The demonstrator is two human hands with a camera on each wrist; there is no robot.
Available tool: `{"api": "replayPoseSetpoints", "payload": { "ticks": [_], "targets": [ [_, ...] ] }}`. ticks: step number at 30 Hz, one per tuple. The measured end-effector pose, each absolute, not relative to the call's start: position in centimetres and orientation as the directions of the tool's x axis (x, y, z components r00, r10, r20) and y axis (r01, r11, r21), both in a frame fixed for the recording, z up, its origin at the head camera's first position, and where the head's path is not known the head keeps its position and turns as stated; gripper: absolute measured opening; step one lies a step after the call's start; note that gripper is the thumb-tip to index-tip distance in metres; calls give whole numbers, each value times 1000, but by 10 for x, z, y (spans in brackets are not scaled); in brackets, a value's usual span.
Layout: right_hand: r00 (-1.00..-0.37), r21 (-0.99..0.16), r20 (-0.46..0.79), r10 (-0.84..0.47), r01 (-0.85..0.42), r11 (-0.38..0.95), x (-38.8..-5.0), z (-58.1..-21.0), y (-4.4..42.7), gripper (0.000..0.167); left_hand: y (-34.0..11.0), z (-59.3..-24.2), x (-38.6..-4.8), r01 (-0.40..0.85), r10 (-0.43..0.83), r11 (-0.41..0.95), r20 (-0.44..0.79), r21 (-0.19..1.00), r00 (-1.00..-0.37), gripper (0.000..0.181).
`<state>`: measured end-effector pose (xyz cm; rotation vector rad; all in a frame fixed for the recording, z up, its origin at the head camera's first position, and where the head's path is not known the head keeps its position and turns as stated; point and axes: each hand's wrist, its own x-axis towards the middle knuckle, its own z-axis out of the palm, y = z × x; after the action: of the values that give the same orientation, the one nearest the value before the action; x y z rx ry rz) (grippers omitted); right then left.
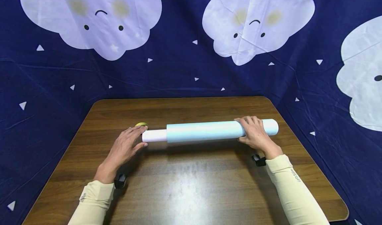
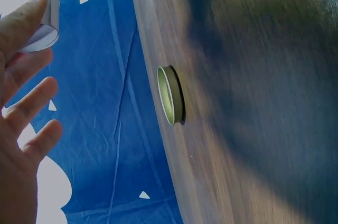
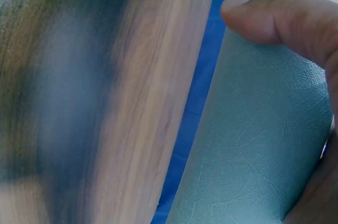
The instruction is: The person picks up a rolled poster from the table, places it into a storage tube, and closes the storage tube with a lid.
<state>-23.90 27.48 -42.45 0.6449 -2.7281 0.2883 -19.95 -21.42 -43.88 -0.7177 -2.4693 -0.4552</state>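
Observation:
A long light blue roll (image 1: 206, 131) with a leathery, finely creased surface is held crosswise above the wooden table. A narrower white tube (image 1: 155, 135) juts from its left end. My right hand (image 1: 253, 133) grips the roll near its right end, and the thumb lies along the creased surface in the right wrist view. Around the free end of the white tube is my left hand (image 1: 126, 145). In the left wrist view its thumb lies on the tube, the index finger is hidden behind, and the other fingers are spread away from it.
A ring-shaped, gold-coloured roll of tape or lid (image 2: 171, 96) lies on the wooden table (image 1: 185, 185), just behind my left fingers. Dark blue cloth (image 1: 179, 75) with clouds and small white triangles hangs behind the table and at its sides.

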Motion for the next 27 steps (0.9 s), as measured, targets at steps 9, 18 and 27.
{"api": "replayPoseSetpoints", "payload": {
  "ticks": [9, 18, 27],
  "targets": [
    [-854, -132, 337, -397, -460, 878, -238, -423, 272, 78, -206, -437, -200, 572, 400, 802, 558, 171, -727, 67],
    [-856, -144, 331, -397, -461, 875, -237, -421, 269, 77, -196, -438, -202, 600, 410, 782, 583, 171, -701, 66],
    [-858, -147, 331, -394, -459, 876, -235, -417, 266, 77, -189, -439, -204, 610, 411, 771, 587, 183, -697, 65]
  ]
}}
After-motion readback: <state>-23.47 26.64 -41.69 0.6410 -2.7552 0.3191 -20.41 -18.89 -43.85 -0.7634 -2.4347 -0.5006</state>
